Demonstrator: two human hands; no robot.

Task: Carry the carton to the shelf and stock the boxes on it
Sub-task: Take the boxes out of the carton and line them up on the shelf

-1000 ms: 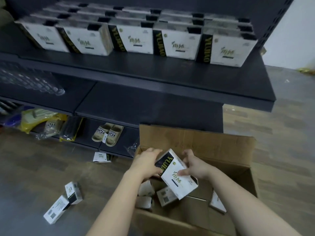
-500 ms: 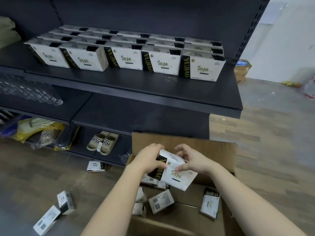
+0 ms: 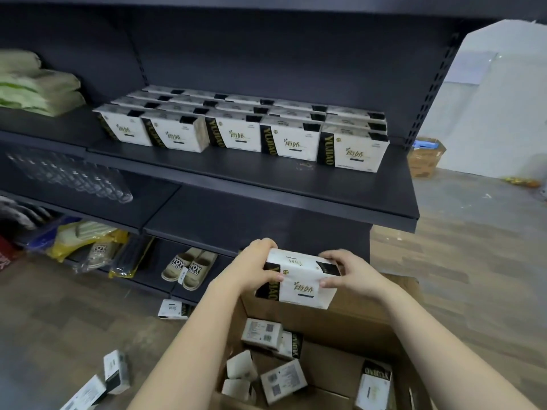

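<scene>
Head view: both hands, left [image 3: 254, 269] and right [image 3: 347, 273], squeeze one box [image 3: 299, 284] above the carton [image 3: 340, 327]. Next, I think, it goes up beside the others on the shelf [image 3: 266, 179].

1. Both bare forearms reach forward and up from the bottom edge, converging toward the middle.
2. Left hand [image 3: 255, 267] grips the box [image 3: 299, 284] at its left end, thumb in front, fingers curled over the top.
3. Right hand [image 3: 350, 272] clasps the right end, thumb across the face.
</scene>
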